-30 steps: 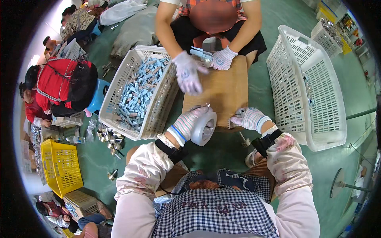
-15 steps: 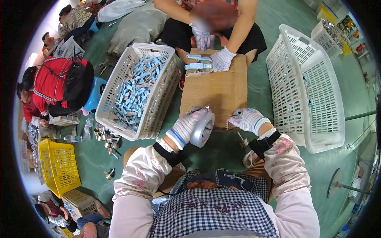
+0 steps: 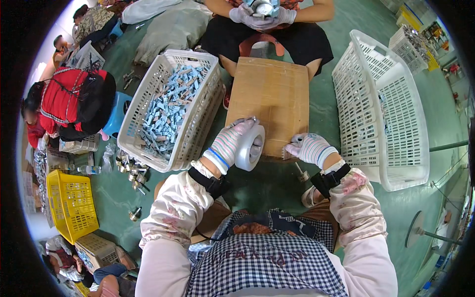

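A wide roll of clear tape (image 3: 255, 147) is in my left hand (image 3: 228, 142), whose gloved fingers are wrapped round its upper left side. Both sit at the near left corner of a brown cardboard box (image 3: 269, 94). My right hand (image 3: 313, 149), in a striped glove, rests at the box's near right corner with its fingers curled in. What those fingers pinch, if anything, is too small to name. Across the box, a co-worker's two gloved hands (image 3: 264, 20) hold a bundle of pale blue pieces round something shiny (image 3: 263, 8).
To the left stands a white crate (image 3: 129, 143) full of pale blue clip-like pieces. A tall white basket (image 3: 403, 168) is at the right. Metal fittings (image 3: 136, 173) lie on the green floor, near a yellow basket (image 3: 81, 203). A round-based metal stand (image 3: 416, 228) is at far right.
The co-worker has lifted the blue pieces off the box and up to the chest. My left hand has shifted slightly up and left with the tape roll. My right hand stays about where it was.
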### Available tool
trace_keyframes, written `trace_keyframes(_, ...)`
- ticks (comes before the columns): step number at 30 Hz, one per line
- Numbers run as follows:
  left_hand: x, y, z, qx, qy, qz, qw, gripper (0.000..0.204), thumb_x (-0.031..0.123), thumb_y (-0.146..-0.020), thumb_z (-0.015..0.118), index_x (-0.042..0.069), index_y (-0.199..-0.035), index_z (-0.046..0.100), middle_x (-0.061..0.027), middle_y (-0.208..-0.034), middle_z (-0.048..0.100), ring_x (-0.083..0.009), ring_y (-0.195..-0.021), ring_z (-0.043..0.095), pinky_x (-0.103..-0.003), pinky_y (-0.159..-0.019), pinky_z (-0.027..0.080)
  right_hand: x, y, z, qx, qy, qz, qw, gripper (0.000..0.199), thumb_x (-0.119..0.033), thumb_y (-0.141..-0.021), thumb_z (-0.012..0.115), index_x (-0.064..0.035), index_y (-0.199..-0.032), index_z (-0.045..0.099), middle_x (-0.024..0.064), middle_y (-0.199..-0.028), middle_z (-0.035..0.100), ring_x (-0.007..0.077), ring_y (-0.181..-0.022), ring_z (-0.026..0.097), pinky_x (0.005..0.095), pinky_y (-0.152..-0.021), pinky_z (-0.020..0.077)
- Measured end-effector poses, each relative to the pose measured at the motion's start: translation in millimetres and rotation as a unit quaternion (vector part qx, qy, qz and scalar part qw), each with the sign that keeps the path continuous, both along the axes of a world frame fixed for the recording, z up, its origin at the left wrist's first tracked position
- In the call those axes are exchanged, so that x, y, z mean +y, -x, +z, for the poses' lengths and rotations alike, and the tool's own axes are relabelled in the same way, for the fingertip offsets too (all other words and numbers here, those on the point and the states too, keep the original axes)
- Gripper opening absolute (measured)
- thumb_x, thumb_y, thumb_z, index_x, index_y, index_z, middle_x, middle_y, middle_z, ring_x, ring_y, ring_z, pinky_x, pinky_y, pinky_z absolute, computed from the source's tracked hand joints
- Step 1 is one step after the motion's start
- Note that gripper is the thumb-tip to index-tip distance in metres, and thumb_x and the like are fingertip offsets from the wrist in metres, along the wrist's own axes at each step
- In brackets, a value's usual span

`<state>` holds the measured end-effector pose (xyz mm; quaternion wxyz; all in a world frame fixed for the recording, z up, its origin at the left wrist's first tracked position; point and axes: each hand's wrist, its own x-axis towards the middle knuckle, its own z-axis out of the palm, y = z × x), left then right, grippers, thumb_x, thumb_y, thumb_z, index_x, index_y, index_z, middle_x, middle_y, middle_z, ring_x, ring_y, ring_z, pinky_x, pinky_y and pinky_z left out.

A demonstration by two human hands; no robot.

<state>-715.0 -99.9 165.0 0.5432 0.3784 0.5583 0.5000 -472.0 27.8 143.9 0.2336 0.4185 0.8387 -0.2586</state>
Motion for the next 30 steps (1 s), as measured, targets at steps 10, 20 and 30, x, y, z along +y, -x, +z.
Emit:
trace_keyframes(10,19.4,-9.5,0.9,-0.277,0.147,0.052,0.948,0.022,0.020,-0.094,0.058,0.003,-0.108,0.063,-0.0079,-0.095,0.065,-0.0156,-0.085,0.063,-0.028,-0.077,0.054,2.7,-7.4,-1.5,-0.010,-0.009,0.021,1.000,0.065,-0.055,-0.093,0.044,-0.0003,-0.125,0.059,0.0200,-0.118,0.065,0.0343,-0.111,0.060,0.0387,-0.100,0.0445)
trace_keyframes(20,33.9,-5.8,-11.7,-0.161,0.088,0.025,0.983,0.022,0.018,-0.094,0.059,0.002,-0.108,0.063,-0.0085,-0.096,0.066,-0.0151,-0.087,0.064,-0.028,-0.078,0.053,7.0,-9.3,2.0,-0.003,-0.013,0.031,0.999,0.064,-0.054,-0.095,0.040,-0.0011,-0.123,0.060,0.0190,-0.122,0.063,0.0338,-0.112,0.060,0.0391,-0.100,0.0443)
trace_keyframes(30,44.9,-17.2,-4.1,-0.303,0.137,0.078,0.940,0.027,0.024,-0.094,0.060,0.003,-0.109,0.064,-0.0086,-0.097,0.066,-0.0159,-0.086,0.065,-0.028,-0.079,0.053,7.0,-7.2,18.6,-0.032,-0.007,0.020,0.999,0.067,-0.057,-0.094,0.040,-0.0017,-0.129,0.056,0.0187,-0.123,0.062,0.0332,-0.115,0.058,0.0384,-0.102,0.0429)
